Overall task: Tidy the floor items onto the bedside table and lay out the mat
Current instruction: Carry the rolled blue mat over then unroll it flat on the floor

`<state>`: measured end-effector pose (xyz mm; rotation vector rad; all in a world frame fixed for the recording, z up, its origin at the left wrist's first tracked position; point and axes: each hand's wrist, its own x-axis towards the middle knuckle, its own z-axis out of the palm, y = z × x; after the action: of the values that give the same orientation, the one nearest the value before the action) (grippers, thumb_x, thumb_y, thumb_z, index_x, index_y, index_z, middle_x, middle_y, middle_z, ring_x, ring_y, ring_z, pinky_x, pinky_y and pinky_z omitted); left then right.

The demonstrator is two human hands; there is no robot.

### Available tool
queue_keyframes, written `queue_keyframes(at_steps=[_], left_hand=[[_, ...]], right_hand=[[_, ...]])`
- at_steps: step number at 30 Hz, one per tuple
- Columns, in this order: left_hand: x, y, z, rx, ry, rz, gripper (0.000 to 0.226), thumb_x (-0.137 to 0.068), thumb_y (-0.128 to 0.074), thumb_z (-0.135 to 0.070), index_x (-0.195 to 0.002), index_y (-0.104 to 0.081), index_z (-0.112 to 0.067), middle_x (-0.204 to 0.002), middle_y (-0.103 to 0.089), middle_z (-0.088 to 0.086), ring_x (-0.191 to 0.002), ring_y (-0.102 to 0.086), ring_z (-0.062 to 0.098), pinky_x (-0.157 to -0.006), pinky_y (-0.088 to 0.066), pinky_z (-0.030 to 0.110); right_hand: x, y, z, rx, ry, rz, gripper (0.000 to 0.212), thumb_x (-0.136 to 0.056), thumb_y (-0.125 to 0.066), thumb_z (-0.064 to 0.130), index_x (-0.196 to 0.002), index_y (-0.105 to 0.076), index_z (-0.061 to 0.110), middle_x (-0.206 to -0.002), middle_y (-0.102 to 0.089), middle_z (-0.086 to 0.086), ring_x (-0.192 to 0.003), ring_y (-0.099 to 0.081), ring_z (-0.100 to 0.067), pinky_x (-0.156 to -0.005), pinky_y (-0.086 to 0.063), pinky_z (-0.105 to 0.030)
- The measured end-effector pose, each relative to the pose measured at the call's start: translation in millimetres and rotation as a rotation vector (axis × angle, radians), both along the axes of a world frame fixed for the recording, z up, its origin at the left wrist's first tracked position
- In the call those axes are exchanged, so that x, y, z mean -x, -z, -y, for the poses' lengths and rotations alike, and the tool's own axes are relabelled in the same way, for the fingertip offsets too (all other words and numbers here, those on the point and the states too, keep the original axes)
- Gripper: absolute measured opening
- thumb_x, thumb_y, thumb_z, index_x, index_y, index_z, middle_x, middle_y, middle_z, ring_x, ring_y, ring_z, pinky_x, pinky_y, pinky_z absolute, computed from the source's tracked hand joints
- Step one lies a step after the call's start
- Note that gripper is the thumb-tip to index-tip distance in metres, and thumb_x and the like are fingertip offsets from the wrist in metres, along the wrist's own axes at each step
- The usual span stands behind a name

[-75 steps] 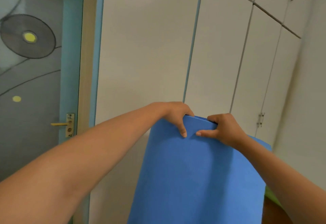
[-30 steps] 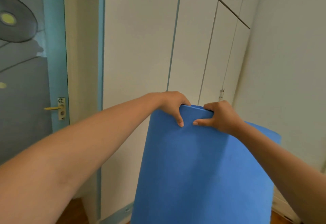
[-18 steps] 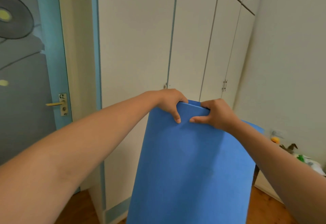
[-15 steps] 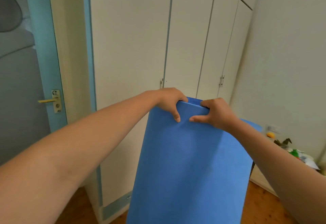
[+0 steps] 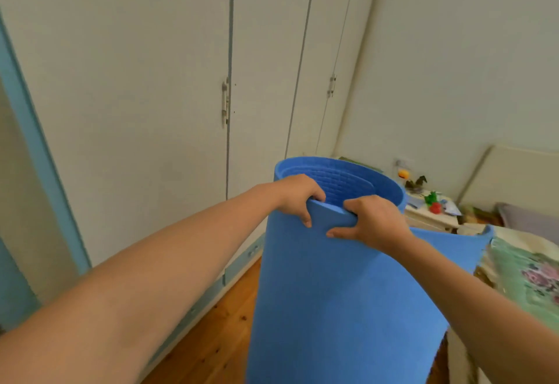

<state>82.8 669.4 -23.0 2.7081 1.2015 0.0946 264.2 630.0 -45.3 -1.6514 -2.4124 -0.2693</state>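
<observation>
text: none legible | labels: none | bedside table (image 5: 429,217) items: possibly printed, too blurred

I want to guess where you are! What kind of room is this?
Most likely a bedroom: a bed with a flowery green cover on the right, a small white bedside table beside it, and tall white wardrobe doors along the wall.
</observation>
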Motion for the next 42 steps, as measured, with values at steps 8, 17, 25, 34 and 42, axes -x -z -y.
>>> queue_keyframes(at_steps=[8,17,25,34,42], left_hand=[[-7,136,-39,0.219,0.095,-0.027,0.023,-0.079,-0.072,-0.016,-0.080,-0.049,-0.014,-0.085,-0.049,0.002,-0.082,-0.043,0.017,-0.072,-0.034,0.030],[-18,186,-51,0.263,0.070,0.033,0.028,-0.079,-0.070,-0.012,-0.071,-0.044,-0.019,-0.065,-0.041,-0.011,-0.067,-0.040,0.010,-0.058,-0.026,0.021],[24,185,-54,0.273,-0.002,-0.139,0.019,-0.082,-0.067,-0.009,-0.086,-0.049,-0.015,-0.081,-0.050,-0.005,-0.082,-0.043,0.014,-0.066,-0.031,0.024],[84,189,-69,0.207,-0.234,-0.284,0.023,-0.079,-0.065,-0.005,-0.099,-0.055,-0.013,-0.111,-0.063,0.008,-0.094,-0.054,0.022,-0.074,-0.034,0.030],[75,185,-54,0.187,-0.185,-0.251,0.133,-0.062,-0.084,-0.034,-0.147,0.018,-0.030,-0.159,0.006,0.007,-0.148,0.003,0.024,-0.117,0.002,0.056]], right_hand=[[-2,128,-18,0.222,0.020,0.071,0.044,-0.075,-0.063,0.059,-0.064,-0.039,0.023,-0.055,-0.036,0.005,-0.063,-0.043,-0.018,-0.047,-0.021,-0.023],[-11,176,-23,0.195,0.097,-0.011,0.046,-0.074,-0.065,0.056,-0.062,-0.037,0.021,-0.055,-0.035,0.006,-0.059,-0.040,-0.018,-0.046,-0.019,-0.027],[-24,166,-24,0.248,0.049,0.186,0.058,-0.074,-0.064,0.057,-0.117,-0.046,0.024,-0.115,-0.052,0.001,-0.108,-0.048,-0.020,-0.094,-0.032,-0.030],[-46,187,-34,0.483,0.325,0.141,0.075,-0.075,-0.064,0.057,-0.137,-0.037,0.026,-0.132,-0.052,0.000,-0.124,-0.049,-0.022,-0.099,-0.035,-0.036],[7,186,-48,0.470,0.072,0.121,0.033,-0.083,-0.058,0.051,-0.094,-0.060,0.020,-0.082,-0.060,0.000,-0.078,-0.049,-0.021,-0.064,-0.033,-0.028]])
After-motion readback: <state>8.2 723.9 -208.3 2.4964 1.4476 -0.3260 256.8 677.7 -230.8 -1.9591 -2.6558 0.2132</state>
